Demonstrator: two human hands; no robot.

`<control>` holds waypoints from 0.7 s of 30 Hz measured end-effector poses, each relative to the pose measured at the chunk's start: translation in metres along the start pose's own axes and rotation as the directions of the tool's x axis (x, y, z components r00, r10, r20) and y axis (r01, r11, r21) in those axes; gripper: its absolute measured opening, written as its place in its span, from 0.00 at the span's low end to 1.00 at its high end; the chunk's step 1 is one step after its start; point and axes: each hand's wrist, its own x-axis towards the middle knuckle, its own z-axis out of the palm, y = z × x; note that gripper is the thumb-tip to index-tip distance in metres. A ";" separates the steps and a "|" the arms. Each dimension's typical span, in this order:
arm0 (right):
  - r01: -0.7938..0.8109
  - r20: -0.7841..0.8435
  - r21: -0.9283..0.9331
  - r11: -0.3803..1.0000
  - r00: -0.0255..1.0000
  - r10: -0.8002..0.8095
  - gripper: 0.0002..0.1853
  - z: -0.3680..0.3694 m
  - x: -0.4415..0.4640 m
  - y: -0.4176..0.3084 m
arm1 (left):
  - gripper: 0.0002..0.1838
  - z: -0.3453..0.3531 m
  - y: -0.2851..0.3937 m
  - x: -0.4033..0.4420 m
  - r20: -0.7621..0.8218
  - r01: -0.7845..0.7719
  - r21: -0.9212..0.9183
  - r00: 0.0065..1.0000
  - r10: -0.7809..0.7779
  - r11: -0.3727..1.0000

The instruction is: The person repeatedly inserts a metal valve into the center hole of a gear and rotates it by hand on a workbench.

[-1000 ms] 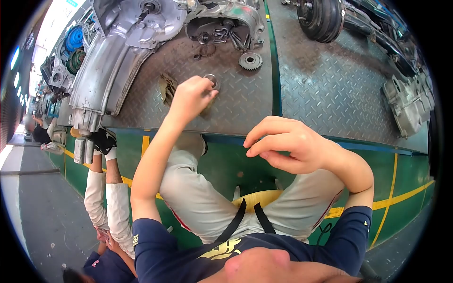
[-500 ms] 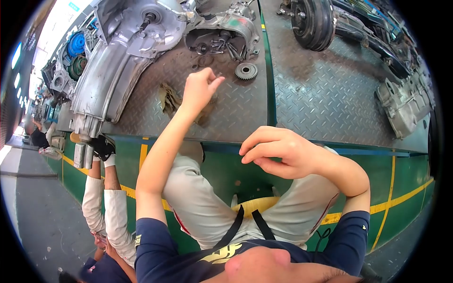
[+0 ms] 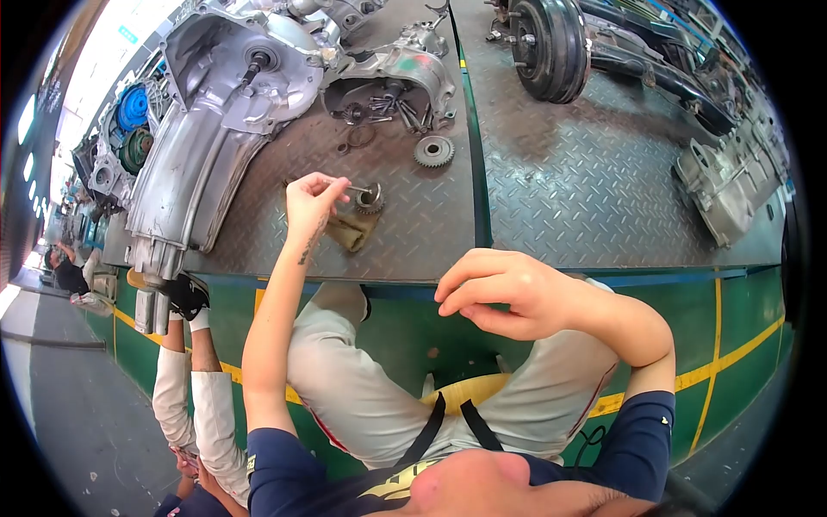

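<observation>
At the workbench (image 3: 413,233), my left hand (image 3: 315,205) has thumb and fingers pinched on a thin metal piece (image 3: 360,189). This piece reaches over a small gear (image 3: 369,205) just right of my fingertips; whether they touch is unclear. A brownish cloth (image 3: 354,233) lies below the gear, partly behind my left hand. My right hand (image 3: 502,294) hangs in front of the bench edge, its fingers curved and apart, holding nothing. Farther back lies a larger toothed gear (image 3: 433,152), flat on the metal plate.
A large transmission housing (image 3: 194,168) stands at the left. Bolts (image 3: 401,110) lie by an open casing (image 3: 392,71) at the back. A black drum (image 3: 551,50) and a grey casing (image 3: 732,185) are at the right. Another person's legs (image 3: 211,414) show lower left.
My left hand has moved left and toward me, uncovering the small gear. The bench parts appear shifted left and lower in view. My right hand stays near the bench edge with little change.
</observation>
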 end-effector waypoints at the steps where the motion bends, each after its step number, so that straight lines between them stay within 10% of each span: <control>1: -0.004 -0.001 0.002 1.000 1.000 0.004 0.12 0.000 0.000 -0.001 | 0.07 -0.002 0.001 -0.005 0.021 -0.013 0.024 1.000 0.012 1.000; 14: 0.030 0.011 -0.045 0.999 1.000 -0.029 0.12 -0.001 -0.001 -0.004 | 0.09 0.032 0.012 -0.031 0.249 -0.651 0.510 0.737 0.628 0.562; 21: -0.008 -0.002 -0.041 0.999 1.000 0.008 0.12 -0.005 -0.003 -0.008 | 0.08 0.057 0.022 -0.010 0.333 -0.650 0.615 0.727 0.600 0.447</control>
